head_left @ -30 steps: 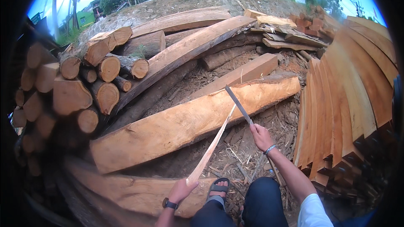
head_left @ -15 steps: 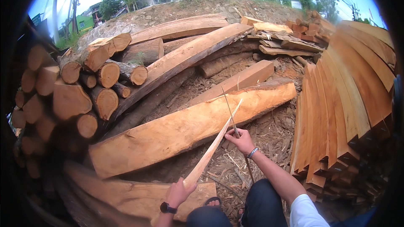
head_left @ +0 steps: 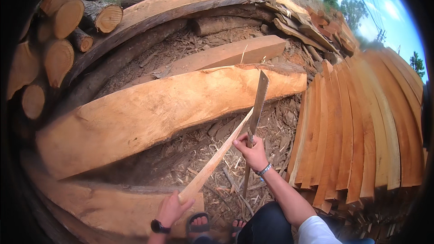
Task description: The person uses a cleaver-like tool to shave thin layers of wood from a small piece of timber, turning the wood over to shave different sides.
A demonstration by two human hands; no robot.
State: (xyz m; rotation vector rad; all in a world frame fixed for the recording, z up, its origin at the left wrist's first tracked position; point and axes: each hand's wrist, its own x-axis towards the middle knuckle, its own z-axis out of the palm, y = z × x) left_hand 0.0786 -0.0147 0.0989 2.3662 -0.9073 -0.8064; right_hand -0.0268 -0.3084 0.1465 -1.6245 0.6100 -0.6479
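My left hand, with a dark watch at the wrist, is closed around the wide lower end of a long pale wood strip. The strip tapers upward, and its narrow tip reaches the edge of a long flat metal blade. My right hand, wearing a bracelet, grips that blade partway along. The blade stands nearly upright, with a small hole near its top and its lower part running below my fingers. Whether the tip touches the blade or only overlaps it, I cannot tell. Behind them lies a thick sawn slab.
Round logs are stacked at the left. Curved sawn planks fill the right side. Another slab lies beside my left arm. Bark and wood chips litter the ground near my sandalled feet.
The view has tilted down and turned right. In my right hand, the blade has turned from edge-on to show its broad flat side. Both hands keep their hold.
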